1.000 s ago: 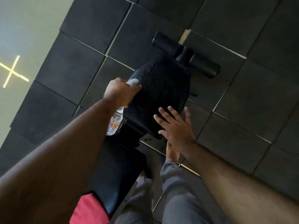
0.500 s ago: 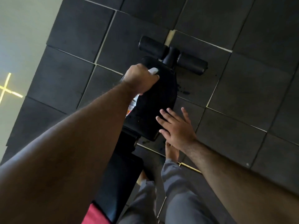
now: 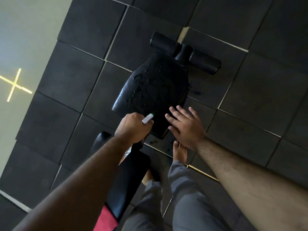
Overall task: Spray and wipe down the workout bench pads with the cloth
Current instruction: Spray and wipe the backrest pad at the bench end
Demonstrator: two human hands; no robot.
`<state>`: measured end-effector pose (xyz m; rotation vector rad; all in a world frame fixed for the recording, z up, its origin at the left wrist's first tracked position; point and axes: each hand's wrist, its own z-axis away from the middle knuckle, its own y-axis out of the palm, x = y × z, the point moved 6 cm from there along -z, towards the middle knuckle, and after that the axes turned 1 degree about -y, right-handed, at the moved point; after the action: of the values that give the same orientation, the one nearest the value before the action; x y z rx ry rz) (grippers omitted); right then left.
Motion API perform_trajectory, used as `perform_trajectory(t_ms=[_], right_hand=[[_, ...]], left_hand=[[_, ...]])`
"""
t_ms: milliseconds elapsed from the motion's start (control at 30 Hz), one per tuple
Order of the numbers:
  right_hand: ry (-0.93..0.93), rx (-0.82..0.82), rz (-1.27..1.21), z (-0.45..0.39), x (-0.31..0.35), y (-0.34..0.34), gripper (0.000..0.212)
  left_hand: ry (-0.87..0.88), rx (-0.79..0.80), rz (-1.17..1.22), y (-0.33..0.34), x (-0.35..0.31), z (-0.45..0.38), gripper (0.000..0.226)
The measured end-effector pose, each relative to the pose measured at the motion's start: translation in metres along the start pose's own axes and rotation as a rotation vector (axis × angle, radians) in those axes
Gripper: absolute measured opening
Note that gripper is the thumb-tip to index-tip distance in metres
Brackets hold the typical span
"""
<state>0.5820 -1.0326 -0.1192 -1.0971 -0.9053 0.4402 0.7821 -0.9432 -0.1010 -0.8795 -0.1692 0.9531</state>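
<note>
1. over the near end of the bench, the left hand [image 3: 133, 127] is clenched around the spray bottle [image 3: 147, 118]; only its white nozzle with a green tip shows past the knuckles, aimed along the seat pad [image 3: 155, 87].
2. the right hand [image 3: 186, 129] is released, fingers spread flat, holding nothing; it sits at the pad's near right edge, though whether it touches or hovers i cannot tell.
3. the cloth [image 3: 105, 220], judged to be the red patch at the bottom edge, lies on the back pad [image 3: 126, 180], well apart from both hands.
4. risk: the open hand is just beside the nozzle's line, so another squeeze could wet the fingers instead of the vinyl.
5. risk: droplets have already landed on the floor mats [image 3: 250, 105] beside the pad, and a bare foot [image 3: 179, 151] stands close to that damp patch; a slip looks possible.
6. risk: beaded liquid may run off the pad's rounded edges before the cloth is fetched.
7. materials: the seat pad is glossy black vinyl, tapered and smooth, speckled with clear beads of spray.
8. the foam rollers [image 3: 185, 52] beyond it are matte black cylinders on a central post, and look dry.
9. the floor is dull, grainy rubber tile with pale seams.
</note>
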Motion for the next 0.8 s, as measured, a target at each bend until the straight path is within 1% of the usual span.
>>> perform_trajectory(t_ms=[67, 167, 300, 367, 467, 500, 533, 600, 667, 733, 800], right_hand=[[-0.007, 0.012, 0.019, 0.0, 0.001, 0.0, 0.049], [-0.008, 0.063, 0.081, -0.001, 0.002, 0.001, 0.053], [-0.019, 0.106, 0.108, 0.0, 0.003, 0.003, 0.06], [-0.008, 0.132, 0.126, 0.001, 0.004, 0.004, 0.064], [0.018, 0.119, 0.154, 0.002, 0.018, 0.003, 0.065], [0.014, 0.096, 0.152, 0.003, 0.029, 0.003, 0.063], [-0.005, 0.071, 0.14, 0.004, 0.043, 0.004, 0.06], [-0.082, 0.049, 0.094, 0.008, 0.082, 0.012, 0.055], [-0.191, 0.054, 0.047, 0.018, 0.129, 0.027, 0.05], [-0.299, 0.066, 0.016, 0.032, 0.179, 0.043, 0.047], [-0.396, 0.104, -0.004, 0.048, 0.229, 0.062, 0.046]], left_hand=[[-0.01, -0.032, 0.078, -0.012, -0.011, -0.009, 0.044], [0.01, -0.06, 0.134, -0.033, -0.037, -0.028, 0.048], [0.042, -0.107, 0.085, -0.048, -0.06, -0.042, 0.05], [0.027, -0.117, 0.13, -0.052, -0.055, -0.042, 0.048], [-0.017, -0.124, 0.373, -0.056, -0.027, -0.024, 0.045], [-0.015, -0.149, 0.413, -0.058, -0.013, -0.013, 0.047], [-0.003, -0.192, 0.419, -0.06, 0.003, 0.0, 0.049], [0.018, -0.328, 0.409, -0.065, 0.044, 0.033, 0.051], [0.018, -0.471, 0.495, -0.067, 0.093, 0.073, 0.051], [0.027, -0.637, 0.604, -0.067, 0.144, 0.121, 0.044], [0.028, -0.842, 0.67, -0.06, 0.198, 0.175, 0.035]])
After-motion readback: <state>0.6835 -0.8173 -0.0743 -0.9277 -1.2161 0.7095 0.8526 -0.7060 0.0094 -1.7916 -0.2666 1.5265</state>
